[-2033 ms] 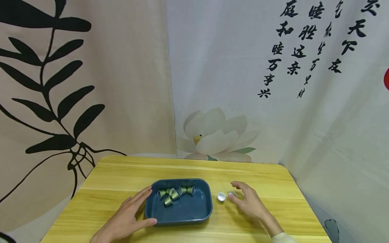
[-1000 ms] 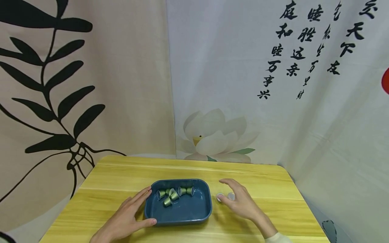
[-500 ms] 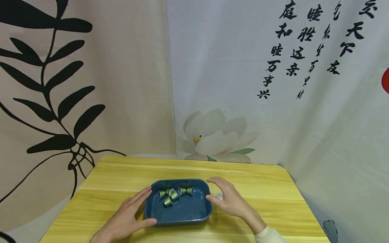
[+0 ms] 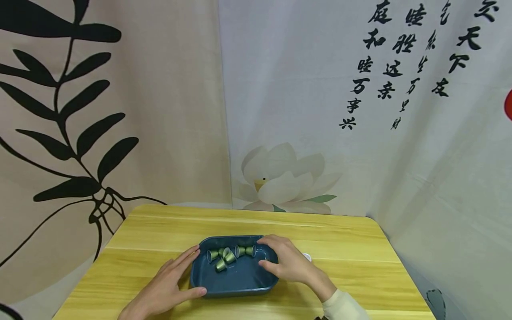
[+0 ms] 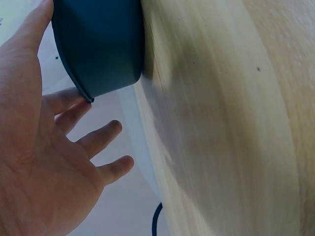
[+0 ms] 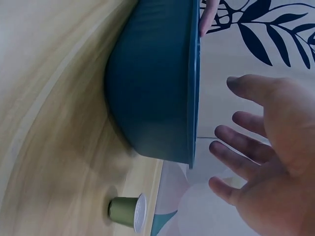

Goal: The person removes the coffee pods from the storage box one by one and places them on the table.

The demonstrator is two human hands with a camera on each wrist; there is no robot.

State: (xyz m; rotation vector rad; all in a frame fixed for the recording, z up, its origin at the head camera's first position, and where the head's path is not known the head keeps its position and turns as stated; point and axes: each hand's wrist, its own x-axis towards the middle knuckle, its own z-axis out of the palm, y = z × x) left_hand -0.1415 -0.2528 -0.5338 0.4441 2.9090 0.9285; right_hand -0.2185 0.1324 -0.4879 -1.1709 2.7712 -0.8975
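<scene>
A dark blue rectangular tray point(image 4: 240, 282) stands on the wooden table, with several small green coffee capsules point(image 4: 221, 266) lying in its left and back part. At its left end, my left hand point(image 4: 168, 284) rests spread, fingertips and thumb at the rim point(image 5: 88, 98). My right hand point(image 4: 290, 262) hovers over the tray's right end, thumb and fingers apart. The right wrist view shows nothing between its fingers. One upright green capsule point(image 6: 123, 210) with a pale top stands on the table right of the tray; in the head view my right hand partly covers that area.
The yellow wood-grain table point(image 4: 192, 222) ends at a hanging cloth with a lotus print point(image 4: 288, 178). A plant-print cloth point(image 4: 180, 111) hangs at the left. A dark cable point(image 5: 156, 219) shows beyond the table edge.
My right hand has moved left from beside the capsules on the table to over the tray's right end. My left hand and the capsules in the tray have stayed in place.
</scene>
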